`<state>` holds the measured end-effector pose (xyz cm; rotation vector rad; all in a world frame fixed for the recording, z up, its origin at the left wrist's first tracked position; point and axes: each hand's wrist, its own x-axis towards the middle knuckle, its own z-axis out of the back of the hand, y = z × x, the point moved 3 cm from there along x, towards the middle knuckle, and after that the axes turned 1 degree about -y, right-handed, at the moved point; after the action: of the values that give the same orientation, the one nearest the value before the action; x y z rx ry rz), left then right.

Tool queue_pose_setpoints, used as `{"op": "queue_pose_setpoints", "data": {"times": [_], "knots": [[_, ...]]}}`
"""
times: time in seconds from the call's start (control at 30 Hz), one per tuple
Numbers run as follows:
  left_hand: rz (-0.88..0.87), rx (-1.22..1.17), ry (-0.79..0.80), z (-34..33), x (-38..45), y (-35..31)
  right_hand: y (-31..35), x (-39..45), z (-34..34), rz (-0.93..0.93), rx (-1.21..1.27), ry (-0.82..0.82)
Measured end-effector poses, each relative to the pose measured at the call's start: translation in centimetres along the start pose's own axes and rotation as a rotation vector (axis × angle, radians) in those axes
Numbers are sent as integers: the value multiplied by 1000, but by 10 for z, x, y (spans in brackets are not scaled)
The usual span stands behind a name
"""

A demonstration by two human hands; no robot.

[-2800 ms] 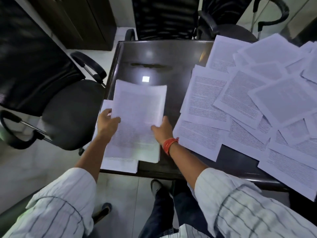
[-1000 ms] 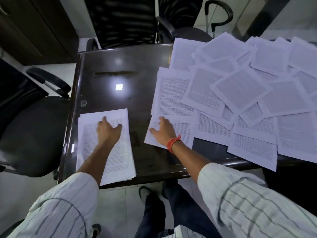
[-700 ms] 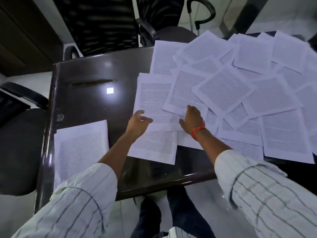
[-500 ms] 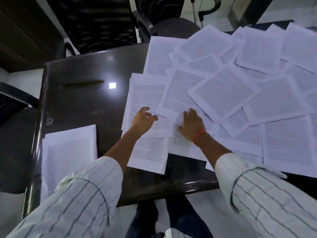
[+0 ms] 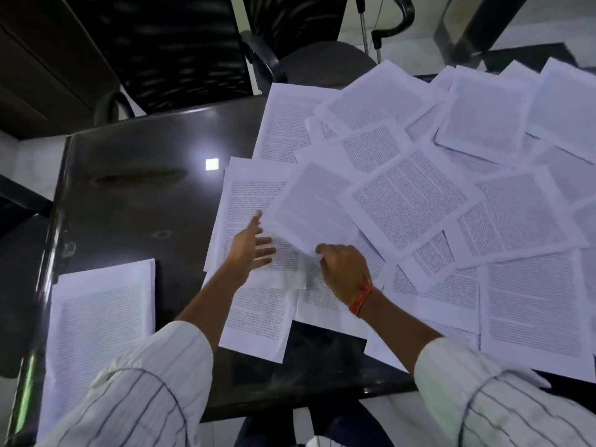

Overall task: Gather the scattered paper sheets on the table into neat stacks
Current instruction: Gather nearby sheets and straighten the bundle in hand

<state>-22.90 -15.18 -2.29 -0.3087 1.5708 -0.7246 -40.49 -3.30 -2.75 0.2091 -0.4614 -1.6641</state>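
A neat stack of printed sheets (image 5: 100, 317) lies at the near left corner of the dark glossy table (image 5: 135, 201). Several scattered printed sheets (image 5: 451, 195) overlap across the table's right half. My right hand (image 5: 343, 269), with an orange band at the wrist, pinches the near corner of one sheet (image 5: 309, 208) and holds it lifted and tilted above the others. My left hand (image 5: 251, 246) hovers just left of that sheet with fingers straight and spread, over another flat sheet (image 5: 238, 201), holding nothing.
Black office chairs (image 5: 180, 50) stand behind the table and at its left side. The table's left half shows bare dark surface with a bright light reflection (image 5: 212, 164). My legs and the tiled floor show below the near edge.
Both hands left the stack and moved right to the scattered sheets. In the last half second my right hand took a sheet by its corner and raised it; my left hand opened beside it.
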Motion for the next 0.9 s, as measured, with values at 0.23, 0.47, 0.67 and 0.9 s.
{"op": "queue_pose_setpoints", "data": {"times": [0.23,0.47,0.67,0.9], "knots": [[22,-26,27,15,9,1,6,-19,2,477,202,108],[-3,-77,-180,29,19,1,-96,52,15,-499,-126,104],[-24,-64,-222,34,23,-8,-108,51,-4,-457,-439,262],[35,63,-119,30,19,-8,-47,61,14,-309,-136,103]]}}
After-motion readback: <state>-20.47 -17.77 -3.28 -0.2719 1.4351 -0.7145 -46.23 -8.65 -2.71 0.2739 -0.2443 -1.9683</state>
